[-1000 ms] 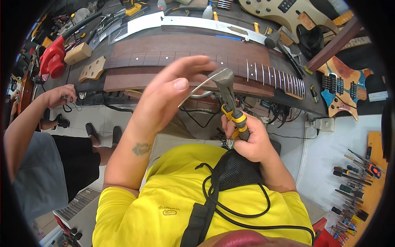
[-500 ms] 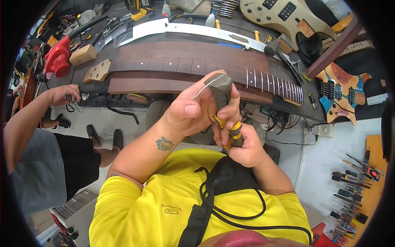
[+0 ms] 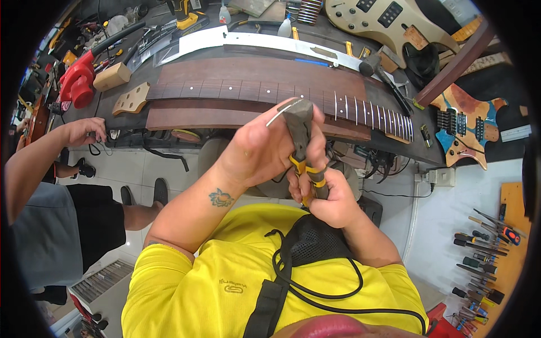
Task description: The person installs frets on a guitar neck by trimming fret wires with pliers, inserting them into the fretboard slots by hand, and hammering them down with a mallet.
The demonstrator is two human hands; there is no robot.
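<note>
Both my hands are raised in front of the bench. My right hand [image 3: 333,204] is wrapped round the black-and-yellow handles of a pair of end nippers [image 3: 298,128]. In the jaws sits one end of a short, slightly curved fret wire [image 3: 276,116]. My left hand [image 3: 248,149] has its thumb at the wire's other end, and its fingers lie behind the nipper head, partly hidden. Beyond the hands lies a bass neck [image 3: 248,91], with several silvery frets across the right part of its dark fingerboard and bare slots to the left.
Brown boards [image 3: 191,118] lie under the neck. A hammer [image 3: 372,66], a red blower [image 3: 78,81] and a wooden block [image 3: 112,77] rest on the bench. Guitar bodies [image 3: 389,22] are at the right. Another person's hand [image 3: 87,132] is at the left edge of the bench.
The nippers and my left hand have shifted slightly, and my left thumb has turned, its nail no longer showing. The wire stays in the jaws.
</note>
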